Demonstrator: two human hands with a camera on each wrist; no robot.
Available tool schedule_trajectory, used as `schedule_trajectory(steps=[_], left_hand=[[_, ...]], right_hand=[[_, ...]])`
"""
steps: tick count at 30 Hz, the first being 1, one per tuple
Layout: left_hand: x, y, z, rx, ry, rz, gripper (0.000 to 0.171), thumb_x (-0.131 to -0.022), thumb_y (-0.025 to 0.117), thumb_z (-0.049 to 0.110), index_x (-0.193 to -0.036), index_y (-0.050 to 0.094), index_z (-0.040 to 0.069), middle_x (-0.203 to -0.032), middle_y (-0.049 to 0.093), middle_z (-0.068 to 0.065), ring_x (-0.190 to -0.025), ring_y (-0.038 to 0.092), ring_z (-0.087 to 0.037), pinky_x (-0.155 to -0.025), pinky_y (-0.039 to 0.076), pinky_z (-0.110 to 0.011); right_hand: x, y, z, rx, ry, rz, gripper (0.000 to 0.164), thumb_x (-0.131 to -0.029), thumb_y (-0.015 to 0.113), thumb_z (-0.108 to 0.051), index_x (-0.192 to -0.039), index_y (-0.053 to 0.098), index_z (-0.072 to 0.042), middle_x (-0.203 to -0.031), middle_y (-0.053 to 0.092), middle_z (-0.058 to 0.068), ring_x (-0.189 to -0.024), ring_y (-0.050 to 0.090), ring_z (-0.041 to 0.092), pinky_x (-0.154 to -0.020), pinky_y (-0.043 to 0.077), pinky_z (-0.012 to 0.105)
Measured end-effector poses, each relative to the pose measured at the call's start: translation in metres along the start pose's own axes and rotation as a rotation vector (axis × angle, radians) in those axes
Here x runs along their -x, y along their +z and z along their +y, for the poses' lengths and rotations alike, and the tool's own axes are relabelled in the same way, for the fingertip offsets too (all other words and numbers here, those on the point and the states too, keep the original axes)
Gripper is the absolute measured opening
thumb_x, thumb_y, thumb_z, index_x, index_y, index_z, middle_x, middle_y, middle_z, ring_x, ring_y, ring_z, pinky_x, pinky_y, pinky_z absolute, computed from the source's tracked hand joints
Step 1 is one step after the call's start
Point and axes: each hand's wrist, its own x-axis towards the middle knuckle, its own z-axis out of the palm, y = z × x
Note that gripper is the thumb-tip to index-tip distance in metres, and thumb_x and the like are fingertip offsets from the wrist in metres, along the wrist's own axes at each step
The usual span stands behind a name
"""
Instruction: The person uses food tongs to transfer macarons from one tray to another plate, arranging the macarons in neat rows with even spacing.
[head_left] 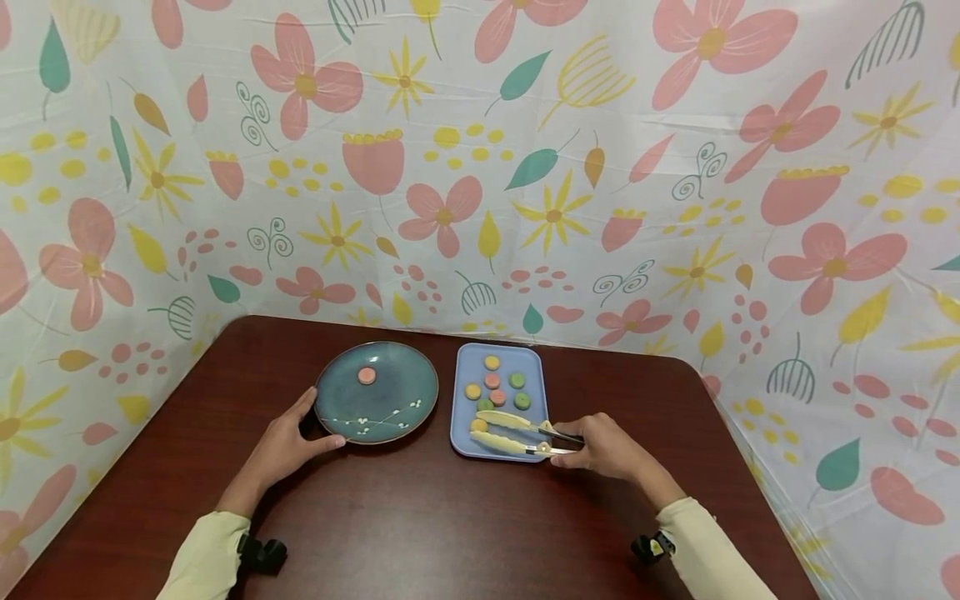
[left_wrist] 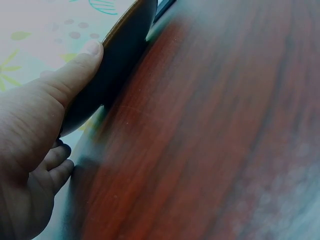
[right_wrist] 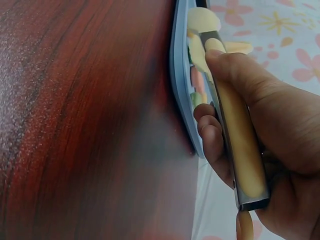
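Observation:
My left hand [head_left: 288, 442] grips the left rim of a round blue-green plate [head_left: 390, 400] with white blossom decoration, thumb and fingers spread along its edge. One pink macaron [head_left: 367, 376] lies on that plate. My right hand [head_left: 603, 450] holds a pair of tongs [right_wrist: 240, 145] with cream-coloured tips and metal arms. The parted tips reach over the near part of a blue rectangular tray [head_left: 465, 367], on either side of a yellow macaron [head_left: 478, 426]. More macarons, yellow, pink and green [head_left: 522, 401], sit on the tray in loose rows.
Plate and tray stand side by side on a dark reddish wooden table [head_left: 420, 525], with a narrow gap between them. A flower-patterned cloth [head_left: 480, 167] hangs behind the table and along its sides.

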Motion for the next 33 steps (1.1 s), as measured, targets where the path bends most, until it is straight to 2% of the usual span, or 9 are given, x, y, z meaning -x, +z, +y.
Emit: schedule_trajectory(steps=[10,23,33], left_hand=[[-0.0008,0.0007,-0.0005,0.0,-0.001,-0.001,0.121,-0.08,0.081,0.059,-0.161,0.018,-0.004,-0.166,0.021,-0.026,-0.15,0.026,-0.048,-0.114,0.033,-0.065],[-0.0006,0.0,-0.001,0.003,-0.006,-0.003,0.12,-0.08,0.081,0.058,-0.161,0.018,-0.003,-0.166,0.02,-0.025,-0.15,0.025,-0.048,-0.115,0.032,-0.065],[0.0003,-0.0004,0.0008,0.0,-0.001,-0.003,0.119,-0.081,0.081,0.058,-0.161,0.018,-0.003,-0.166,0.02,-0.026,-0.15,0.026,-0.048,-0.114,0.033,-0.065]], right_hand=[[0.0005,0.0002,0.0016,0.034,-0.014,0.003,0.053,-0.085,0.085,-0.032,-0.126,0.072,-0.001,-0.119,0.074,0.011,-0.085,0.059,0.007,-0.069,0.047,0.023],[0.0012,0.0009,0.004,-0.001,0.007,-0.008,0.055,-0.086,0.085,-0.032,-0.128,0.071,0.0,-0.121,0.073,0.013,-0.079,0.056,0.009,-0.062,0.044,0.022],[0.0028,0.0024,0.0066,0.005,0.002,0.004,0.055,-0.086,0.084,-0.035,-0.128,0.071,-0.001,-0.122,0.072,0.012,-0.083,0.058,0.008,-0.066,0.045,0.023]])
